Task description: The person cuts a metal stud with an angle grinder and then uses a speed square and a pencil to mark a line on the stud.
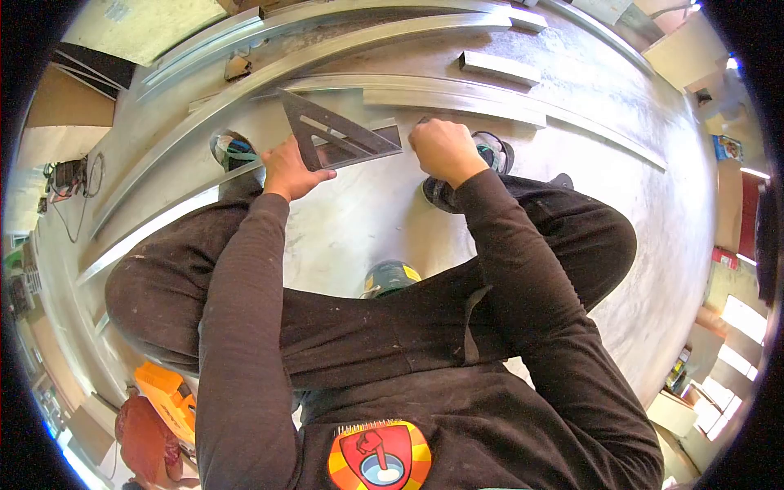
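A dark triangular square [339,135] with slots is held in my left hand [292,170], its thumb along the lower edge. A short metal channel piece [385,140] shows behind the square's right end. To the right, my right hand [445,149] is closed with its knuckles up, close to the end of that piece. Whatever its fingers hold is too hidden to make out. Below the hands, between my legs, sits a round green and yellow container [390,278].
Long metal profiles [457,96] lie across the floor beyond the hands, with a short tube [500,69] among them. Cables and a dark device [67,178] are at the left. An orange case [166,400] stands at the lower left, and boxes [676,412] line the right side.
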Action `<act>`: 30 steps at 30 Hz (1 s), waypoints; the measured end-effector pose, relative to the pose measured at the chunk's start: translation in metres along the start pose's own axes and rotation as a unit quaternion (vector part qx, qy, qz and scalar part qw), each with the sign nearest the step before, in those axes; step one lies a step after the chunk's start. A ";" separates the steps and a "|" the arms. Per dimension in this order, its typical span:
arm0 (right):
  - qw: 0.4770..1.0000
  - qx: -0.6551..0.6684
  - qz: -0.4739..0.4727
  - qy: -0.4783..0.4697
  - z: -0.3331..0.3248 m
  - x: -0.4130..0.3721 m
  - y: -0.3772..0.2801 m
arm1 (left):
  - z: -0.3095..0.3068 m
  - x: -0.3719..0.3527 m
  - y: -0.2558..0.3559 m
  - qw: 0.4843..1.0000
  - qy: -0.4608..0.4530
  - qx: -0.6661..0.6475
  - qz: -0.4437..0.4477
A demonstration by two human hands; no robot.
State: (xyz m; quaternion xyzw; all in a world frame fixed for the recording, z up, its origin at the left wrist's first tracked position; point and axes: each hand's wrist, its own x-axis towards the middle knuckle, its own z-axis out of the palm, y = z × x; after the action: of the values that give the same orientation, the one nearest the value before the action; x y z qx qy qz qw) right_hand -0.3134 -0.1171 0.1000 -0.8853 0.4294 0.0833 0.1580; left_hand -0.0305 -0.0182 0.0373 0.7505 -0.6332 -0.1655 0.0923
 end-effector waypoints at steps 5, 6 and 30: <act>0.981 0.160 -0.001 0.109 0.003 0.014 -0.018 | -0.009 0.000 0.007 1.000 -0.016 0.001 -0.002; 0.977 0.178 0.010 0.114 0.007 0.016 -0.021 | -0.012 0.000 0.010 0.999 -0.036 0.001 -0.013; 0.833 0.506 0.125 -0.184 0.059 -0.002 0.000 | -0.007 0.012 -0.003 0.997 -0.056 -0.046 0.000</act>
State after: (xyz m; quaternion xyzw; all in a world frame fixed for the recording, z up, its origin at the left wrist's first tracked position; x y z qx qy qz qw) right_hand -0.3149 -0.0947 0.0450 -0.5888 0.4813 0.0343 0.6485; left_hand -0.0239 -0.0299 0.0412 0.7353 -0.6288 -0.2362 0.0907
